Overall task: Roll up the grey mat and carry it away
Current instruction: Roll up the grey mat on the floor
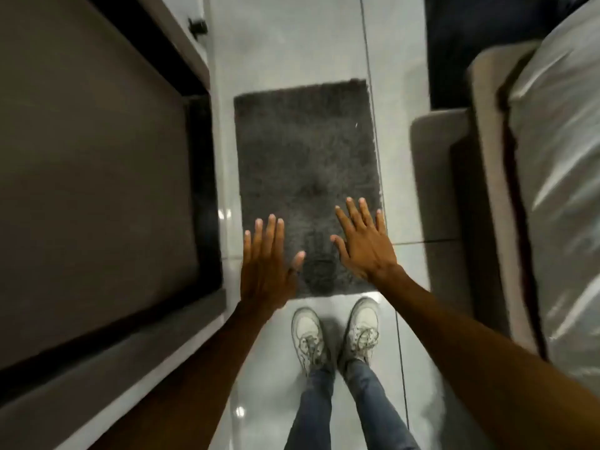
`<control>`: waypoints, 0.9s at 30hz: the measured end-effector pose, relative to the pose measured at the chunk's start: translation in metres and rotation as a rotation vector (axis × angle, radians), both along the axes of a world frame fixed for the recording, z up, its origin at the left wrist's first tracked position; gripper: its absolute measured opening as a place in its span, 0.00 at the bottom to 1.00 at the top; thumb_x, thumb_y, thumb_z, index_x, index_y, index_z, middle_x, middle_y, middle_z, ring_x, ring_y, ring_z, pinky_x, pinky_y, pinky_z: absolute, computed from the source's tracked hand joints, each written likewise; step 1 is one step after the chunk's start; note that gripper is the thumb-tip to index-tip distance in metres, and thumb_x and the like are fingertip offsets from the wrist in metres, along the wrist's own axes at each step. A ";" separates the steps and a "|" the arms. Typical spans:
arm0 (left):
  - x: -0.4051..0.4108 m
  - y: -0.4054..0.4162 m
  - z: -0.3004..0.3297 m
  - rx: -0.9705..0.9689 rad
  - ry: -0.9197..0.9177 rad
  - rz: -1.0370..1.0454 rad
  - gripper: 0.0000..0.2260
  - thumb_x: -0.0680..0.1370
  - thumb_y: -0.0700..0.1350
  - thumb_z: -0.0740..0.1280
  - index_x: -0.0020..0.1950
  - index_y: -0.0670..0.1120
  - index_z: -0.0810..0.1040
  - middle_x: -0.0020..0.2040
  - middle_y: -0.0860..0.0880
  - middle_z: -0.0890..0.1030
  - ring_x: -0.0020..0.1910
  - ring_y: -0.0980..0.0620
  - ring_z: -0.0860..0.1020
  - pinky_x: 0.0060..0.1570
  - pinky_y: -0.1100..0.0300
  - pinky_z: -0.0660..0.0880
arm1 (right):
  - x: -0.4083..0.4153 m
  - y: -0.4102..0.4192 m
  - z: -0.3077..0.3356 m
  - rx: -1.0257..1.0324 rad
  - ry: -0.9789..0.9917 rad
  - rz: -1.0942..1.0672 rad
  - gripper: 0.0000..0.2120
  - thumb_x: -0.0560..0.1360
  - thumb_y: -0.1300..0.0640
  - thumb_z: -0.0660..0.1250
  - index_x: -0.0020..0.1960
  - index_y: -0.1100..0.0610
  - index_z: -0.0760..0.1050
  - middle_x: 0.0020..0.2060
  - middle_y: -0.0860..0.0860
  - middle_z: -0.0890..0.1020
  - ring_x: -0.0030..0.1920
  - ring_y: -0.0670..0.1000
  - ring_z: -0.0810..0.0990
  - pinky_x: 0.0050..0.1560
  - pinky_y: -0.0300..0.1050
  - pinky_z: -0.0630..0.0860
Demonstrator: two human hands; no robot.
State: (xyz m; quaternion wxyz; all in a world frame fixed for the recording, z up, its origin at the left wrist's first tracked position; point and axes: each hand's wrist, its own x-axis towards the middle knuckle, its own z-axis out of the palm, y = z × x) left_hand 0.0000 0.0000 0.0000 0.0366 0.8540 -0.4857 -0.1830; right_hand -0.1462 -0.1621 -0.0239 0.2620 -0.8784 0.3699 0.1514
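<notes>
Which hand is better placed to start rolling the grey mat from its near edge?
Neither clearly. The left hand and right hand are both open, spread above the near end of the flat grey mat. The right sits more fully over it, so slightly right.

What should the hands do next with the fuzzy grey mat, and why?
Probably reach down and take hold of the near edge of the grey mat, just ahead of the shoes. The mat lies flat and unrolled on the floor, and the left hand and right hand are open and empty above that end.
</notes>
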 end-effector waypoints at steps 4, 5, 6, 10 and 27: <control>-0.030 0.052 -0.174 0.180 0.142 0.021 0.35 0.81 0.64 0.48 0.82 0.43 0.55 0.82 0.42 0.56 0.82 0.41 0.50 0.80 0.41 0.49 | -0.033 0.047 -0.170 0.129 0.195 0.095 0.33 0.79 0.43 0.53 0.81 0.51 0.50 0.82 0.53 0.46 0.81 0.58 0.40 0.79 0.64 0.43; -0.033 0.059 -0.200 0.215 0.167 -0.008 0.35 0.81 0.64 0.47 0.82 0.43 0.54 0.82 0.42 0.55 0.82 0.41 0.49 0.81 0.42 0.48 | -0.039 0.056 -0.197 0.149 0.209 0.114 0.34 0.79 0.43 0.54 0.81 0.51 0.50 0.82 0.53 0.45 0.81 0.58 0.39 0.79 0.65 0.43; -0.038 0.066 -0.229 0.242 0.197 -0.047 0.35 0.81 0.64 0.48 0.82 0.43 0.53 0.83 0.42 0.54 0.82 0.41 0.48 0.81 0.43 0.47 | -0.046 0.066 -0.225 0.170 0.232 0.144 0.35 0.78 0.43 0.56 0.81 0.51 0.49 0.82 0.53 0.44 0.80 0.58 0.38 0.78 0.67 0.43; -0.056 0.091 -0.344 0.348 0.202 -0.250 0.35 0.82 0.61 0.56 0.83 0.46 0.48 0.83 0.41 0.48 0.82 0.40 0.45 0.80 0.39 0.47 | -0.072 0.110 -0.328 0.225 0.382 0.263 0.46 0.72 0.40 0.63 0.81 0.50 0.42 0.81 0.51 0.37 0.78 0.66 0.35 0.71 0.79 0.43; -0.107 0.078 -0.326 0.735 0.205 -0.318 0.28 0.83 0.42 0.57 0.81 0.49 0.53 0.80 0.37 0.56 0.76 0.30 0.61 0.73 0.33 0.62 | -0.095 0.123 -0.303 0.281 0.555 0.433 0.32 0.80 0.61 0.52 0.81 0.51 0.45 0.82 0.55 0.45 0.76 0.75 0.51 0.68 0.80 0.57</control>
